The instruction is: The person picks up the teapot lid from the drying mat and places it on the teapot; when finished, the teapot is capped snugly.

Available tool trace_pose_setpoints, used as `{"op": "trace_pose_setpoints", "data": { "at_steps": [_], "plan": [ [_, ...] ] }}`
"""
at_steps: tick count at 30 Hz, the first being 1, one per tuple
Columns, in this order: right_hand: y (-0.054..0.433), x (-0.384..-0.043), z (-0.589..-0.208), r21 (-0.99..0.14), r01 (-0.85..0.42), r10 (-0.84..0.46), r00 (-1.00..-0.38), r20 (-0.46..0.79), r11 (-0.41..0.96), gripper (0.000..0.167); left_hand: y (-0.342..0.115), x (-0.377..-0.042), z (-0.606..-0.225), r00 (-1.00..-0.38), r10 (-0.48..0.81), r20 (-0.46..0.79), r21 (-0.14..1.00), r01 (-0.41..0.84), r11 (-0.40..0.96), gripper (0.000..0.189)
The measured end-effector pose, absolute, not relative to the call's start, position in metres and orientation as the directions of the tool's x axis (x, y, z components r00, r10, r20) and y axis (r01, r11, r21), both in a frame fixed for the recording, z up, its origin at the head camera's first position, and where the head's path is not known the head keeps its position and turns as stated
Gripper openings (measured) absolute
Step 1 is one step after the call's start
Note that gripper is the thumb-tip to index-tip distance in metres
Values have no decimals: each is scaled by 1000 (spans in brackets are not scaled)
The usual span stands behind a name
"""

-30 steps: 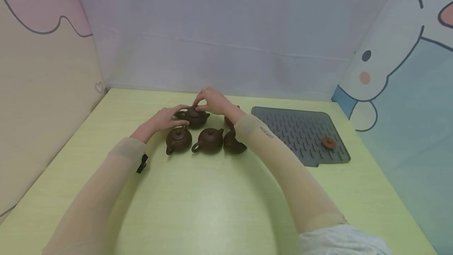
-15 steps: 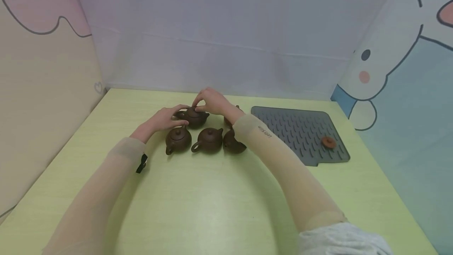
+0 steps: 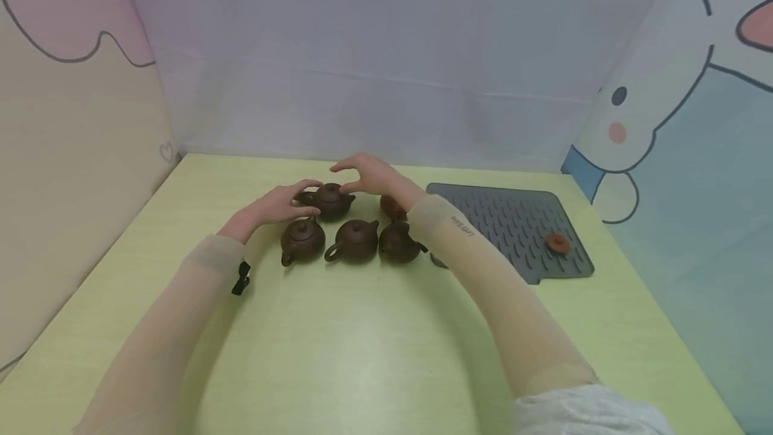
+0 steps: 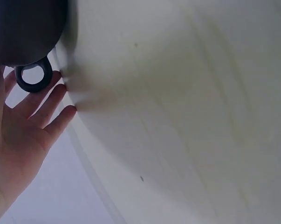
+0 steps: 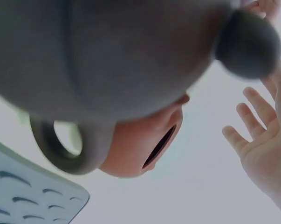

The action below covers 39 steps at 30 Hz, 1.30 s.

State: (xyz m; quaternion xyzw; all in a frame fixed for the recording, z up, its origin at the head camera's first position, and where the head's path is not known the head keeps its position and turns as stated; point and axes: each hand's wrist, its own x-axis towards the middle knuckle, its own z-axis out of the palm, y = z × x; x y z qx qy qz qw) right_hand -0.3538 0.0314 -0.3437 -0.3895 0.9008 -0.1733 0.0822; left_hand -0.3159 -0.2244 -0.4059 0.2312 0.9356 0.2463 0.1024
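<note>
At the back of the group stands a dark brown teapot (image 3: 333, 205) with its lid on. My left hand (image 3: 274, 205) holds it on the handle side, thumb in front and index finger behind. In the left wrist view the other fingers spread loosely beyond the ring handle (image 4: 46, 77); the thumb is hidden there. Just above and right of the lid, my right hand (image 3: 376, 175) hovers with thumb and fingers apart and nothing between them. A reddish-brown teapot (image 5: 131, 149) with an uncovered, dark opening shows in the right wrist view; my right wrist partly hides it in the head view.
Three more dark teapots stand in a front row: left (image 3: 303, 240), middle (image 3: 356, 242) and right (image 3: 397, 244). A grey ridged mat (image 3: 483, 213) lies at the right, bearing a reddish-brown lid (image 3: 557, 244). A fabric backdrop (image 3: 362, 86) rises behind the table (image 3: 338, 341).
My right hand has let go of the back teapot's lid, spread its fingers and shifted slightly right. The left hand has stayed at the same teapot.
</note>
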Motion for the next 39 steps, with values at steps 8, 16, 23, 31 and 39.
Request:
{"op": "trace_pose_setpoints", "data": {
  "at_steps": [8, 16, 23, 31, 39],
  "plan": [
    [58, -356, -343, -485, -628, -710, -704, 21, 609, 57, -218, -323, -394, -859, 507, -73, 532, 397, 748, 75],
    [84, -359, -346, -515, -604, -666, -741, 81, 609, 57, -198, -330, -376, -836, 547, -49, 504, 452, 736, 75],
    [111, -363, -352, -535, -595, -621, -768, 158, 599, 57, -170, -336, -359, -794, 603, -79, 444, 513, 734, 75],
    [148, -363, -352, -590, -545, -521, -821, 232, 595, 54, -135, -340, -348, -745, 658, -108, 402, 572, 714, 72],
    [189, -352, -365, -561, -539, -491, -834, 251, 629, 49, -103, -345, -345, -707, 696, -126, 410, 602, 685, 74]
  ]
}}
